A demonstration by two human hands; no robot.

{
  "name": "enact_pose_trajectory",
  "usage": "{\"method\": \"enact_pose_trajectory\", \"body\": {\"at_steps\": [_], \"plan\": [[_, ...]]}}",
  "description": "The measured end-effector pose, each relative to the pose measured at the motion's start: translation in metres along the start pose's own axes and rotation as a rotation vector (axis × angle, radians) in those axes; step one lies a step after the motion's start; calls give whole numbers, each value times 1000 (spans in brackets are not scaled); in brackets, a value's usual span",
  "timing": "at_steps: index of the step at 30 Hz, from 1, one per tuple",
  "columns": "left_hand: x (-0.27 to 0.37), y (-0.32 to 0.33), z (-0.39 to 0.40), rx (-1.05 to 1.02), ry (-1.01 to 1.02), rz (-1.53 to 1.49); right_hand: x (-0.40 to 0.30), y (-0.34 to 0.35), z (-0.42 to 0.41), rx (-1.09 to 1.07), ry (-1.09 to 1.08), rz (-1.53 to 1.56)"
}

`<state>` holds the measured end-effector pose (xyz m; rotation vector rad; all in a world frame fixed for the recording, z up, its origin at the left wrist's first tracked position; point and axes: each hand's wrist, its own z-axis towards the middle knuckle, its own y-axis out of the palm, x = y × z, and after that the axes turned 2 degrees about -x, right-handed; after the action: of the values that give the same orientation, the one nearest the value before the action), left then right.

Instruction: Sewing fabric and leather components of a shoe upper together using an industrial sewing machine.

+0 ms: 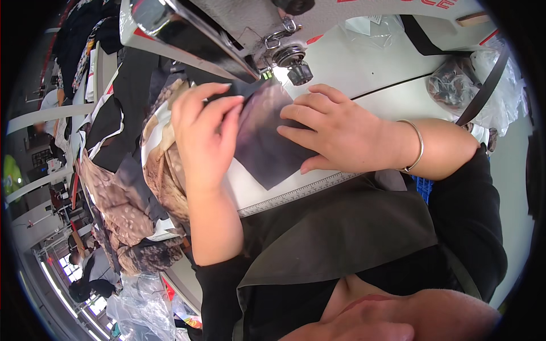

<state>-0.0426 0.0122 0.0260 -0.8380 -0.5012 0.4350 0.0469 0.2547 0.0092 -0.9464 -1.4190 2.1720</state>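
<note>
A dark grey-purple fabric piece [273, 149] lies on the white sewing machine bed, one corner pointing towards me. Its far end reaches under the sewing machine head [239, 25], close to the lit needle area. My right hand [328, 128] rests on the right side of the piece with its fingers spread. At the left edge, my left hand [204, 132] is raised with bent fingers, thumb and forefinger tips close together. Whether the fabric is pinched between them cannot be made out. The needle and presser foot are hidden behind the machine's metal cover [200, 38].
A printed ruler strip [294, 192] runs along the table's front edge. Brown patterned fabric [115, 200] and black pieces [132, 81] are heaped at left. Clear plastic bags lie at right [495, 93] and lower left [136, 307]. A person [96, 273] is in the background.
</note>
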Motion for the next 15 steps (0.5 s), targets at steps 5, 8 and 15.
{"method": "enact_pose_trajectory", "body": {"at_steps": [5, 8, 15], "plan": [[17, 10, -1, -170, 219, 64, 0, 2, 0, 40, -77, 23], [17, 8, 2, -239, 58, 146, 1, -5, -1, -4, -93, 55], [10, 7, 2, -180, 208, 47, 1, -4, -2, -22, -104, 63]]}}
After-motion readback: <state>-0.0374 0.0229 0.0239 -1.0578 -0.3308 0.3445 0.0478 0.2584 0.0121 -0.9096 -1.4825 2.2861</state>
